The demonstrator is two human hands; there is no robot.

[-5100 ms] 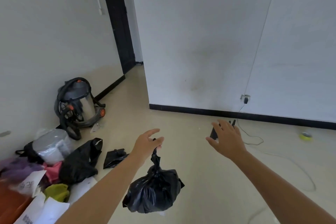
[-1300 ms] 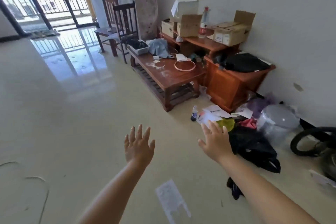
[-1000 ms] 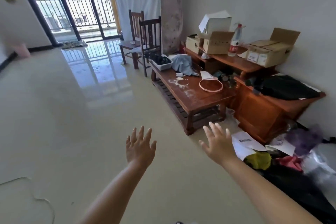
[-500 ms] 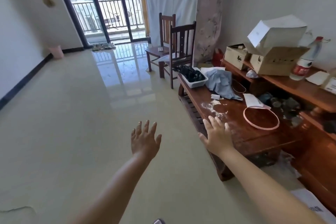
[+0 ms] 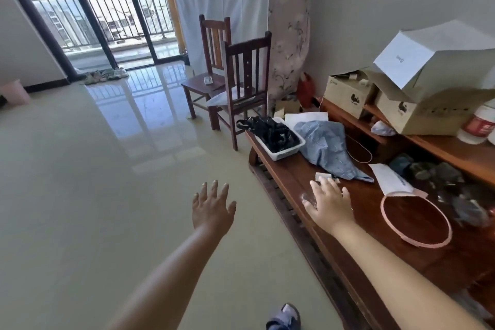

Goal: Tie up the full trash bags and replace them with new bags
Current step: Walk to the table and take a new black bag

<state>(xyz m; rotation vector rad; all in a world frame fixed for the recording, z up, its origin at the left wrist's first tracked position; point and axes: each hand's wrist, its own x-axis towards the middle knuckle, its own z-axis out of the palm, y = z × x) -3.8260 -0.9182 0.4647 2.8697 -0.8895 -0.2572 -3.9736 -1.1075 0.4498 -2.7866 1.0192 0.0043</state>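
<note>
black bags [image 5: 270, 133] fill a white tray [image 5: 285, 152] on the table [image 5: 375, 236]; left hand [image 5: 211, 209] and right hand [image 5: 330, 205] spread, empty.

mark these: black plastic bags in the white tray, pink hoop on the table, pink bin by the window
crumpled black plastic bags [image 5: 270, 133], head view, middle of the heap in the white tray
thin pink ring-shaped hoop [image 5: 389, 232], head view, left arc of the ring
small pink plastic bin [image 5: 14, 91], head view, front wall
</note>
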